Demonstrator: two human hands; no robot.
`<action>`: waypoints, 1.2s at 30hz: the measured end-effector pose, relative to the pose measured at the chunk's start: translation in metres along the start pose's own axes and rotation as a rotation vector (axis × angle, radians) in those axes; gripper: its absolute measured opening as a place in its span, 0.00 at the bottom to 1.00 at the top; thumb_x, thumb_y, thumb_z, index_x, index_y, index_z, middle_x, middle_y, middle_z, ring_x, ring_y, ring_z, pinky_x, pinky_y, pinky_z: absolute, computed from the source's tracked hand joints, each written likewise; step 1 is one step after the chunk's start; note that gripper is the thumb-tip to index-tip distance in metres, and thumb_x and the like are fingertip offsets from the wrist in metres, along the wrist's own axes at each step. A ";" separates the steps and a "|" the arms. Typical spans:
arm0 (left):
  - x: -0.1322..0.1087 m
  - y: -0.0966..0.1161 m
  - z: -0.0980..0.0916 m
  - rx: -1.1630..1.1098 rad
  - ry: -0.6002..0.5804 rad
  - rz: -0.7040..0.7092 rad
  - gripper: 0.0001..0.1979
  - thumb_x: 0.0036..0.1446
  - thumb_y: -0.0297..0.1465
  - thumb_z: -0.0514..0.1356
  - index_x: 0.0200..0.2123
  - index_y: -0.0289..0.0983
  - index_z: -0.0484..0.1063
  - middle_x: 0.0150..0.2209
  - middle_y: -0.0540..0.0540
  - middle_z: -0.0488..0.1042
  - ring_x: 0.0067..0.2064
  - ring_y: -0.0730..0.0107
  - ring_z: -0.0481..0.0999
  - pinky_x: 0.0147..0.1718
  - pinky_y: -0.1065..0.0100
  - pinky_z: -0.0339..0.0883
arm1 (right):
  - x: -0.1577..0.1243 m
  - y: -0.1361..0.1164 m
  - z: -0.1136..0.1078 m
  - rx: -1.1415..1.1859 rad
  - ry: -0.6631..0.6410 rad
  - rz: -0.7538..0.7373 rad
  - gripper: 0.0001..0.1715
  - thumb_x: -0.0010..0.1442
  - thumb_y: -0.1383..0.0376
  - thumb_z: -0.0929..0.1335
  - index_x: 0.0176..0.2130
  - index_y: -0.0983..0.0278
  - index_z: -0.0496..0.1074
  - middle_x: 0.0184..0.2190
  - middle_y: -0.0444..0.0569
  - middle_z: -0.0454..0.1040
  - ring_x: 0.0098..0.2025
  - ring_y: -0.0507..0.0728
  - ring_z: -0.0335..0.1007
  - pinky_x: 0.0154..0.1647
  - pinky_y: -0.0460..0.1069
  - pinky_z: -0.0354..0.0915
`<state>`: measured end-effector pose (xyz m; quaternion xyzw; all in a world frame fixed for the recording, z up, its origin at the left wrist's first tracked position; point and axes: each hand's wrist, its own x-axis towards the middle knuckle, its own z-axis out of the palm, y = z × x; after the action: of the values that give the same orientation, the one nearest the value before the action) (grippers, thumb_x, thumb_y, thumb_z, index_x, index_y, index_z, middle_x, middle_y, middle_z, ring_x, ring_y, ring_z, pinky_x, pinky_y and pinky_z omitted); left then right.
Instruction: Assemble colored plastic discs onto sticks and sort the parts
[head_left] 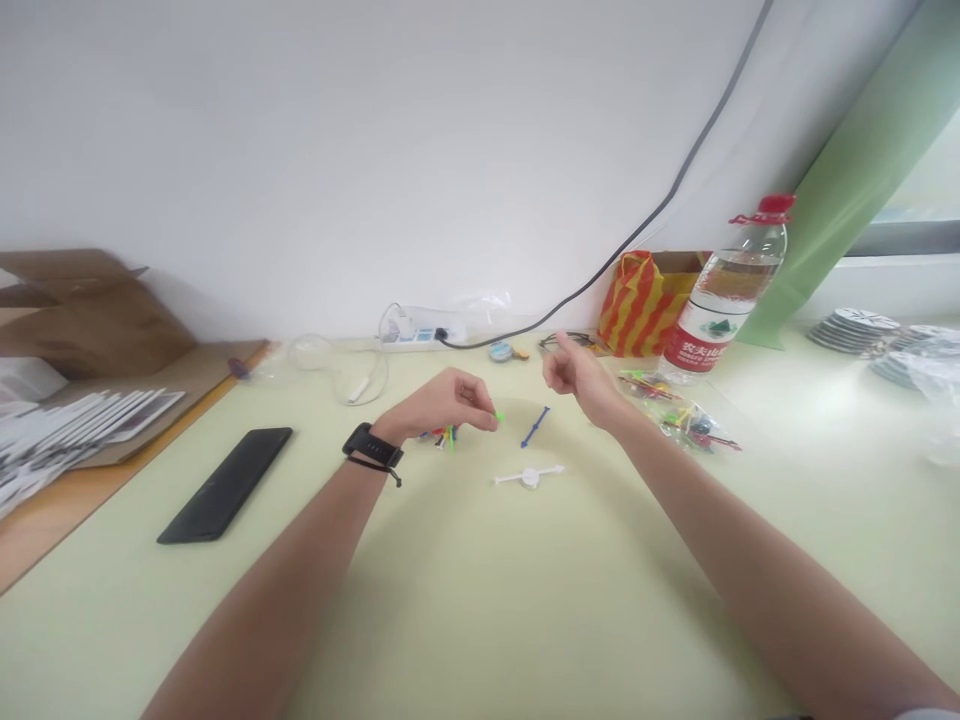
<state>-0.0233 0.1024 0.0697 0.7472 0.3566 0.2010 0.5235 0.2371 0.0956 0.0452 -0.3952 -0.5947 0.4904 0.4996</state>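
My left hand (454,402), with a black watch (373,445) on its wrist, pinches a small bright green plastic piece (499,415) between thumb and fingertips. Several coloured plastic pieces (448,437) lie partly hidden beneath that hand. Off to the right, my right hand (581,378) is held above the table with its fingers curled and one digit sticking up; whatever it may hold is hidden. Between the hands lies a blue arrow-shaped pointer (535,427). Closer to me rests a white arrow-shaped pointer with a round centre (529,478).
Clear bags of coloured pieces (694,422) lie beside a water bottle (716,300) and a striped bag (637,305). Along the wall are a power strip (416,335) and cables. A black flat case (226,487), white cards (82,430) and cardboard (97,310) occupy the left; stacked discs (855,330) stand right.
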 end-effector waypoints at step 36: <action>0.004 0.013 0.003 -0.140 0.246 0.190 0.19 0.55 0.43 0.71 0.45 0.36 0.80 0.42 0.41 0.80 0.42 0.65 0.78 0.46 0.62 0.75 | -0.030 -0.027 0.034 -0.664 0.204 -0.543 0.25 0.68 0.51 0.64 0.61 0.55 0.68 0.38 0.51 0.72 0.29 0.58 0.56 0.32 0.53 0.58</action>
<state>-0.0148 0.1007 0.0809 0.7092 0.3308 0.3638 0.5052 0.2099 0.0547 0.0645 -0.4101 -0.7499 0.0820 0.5126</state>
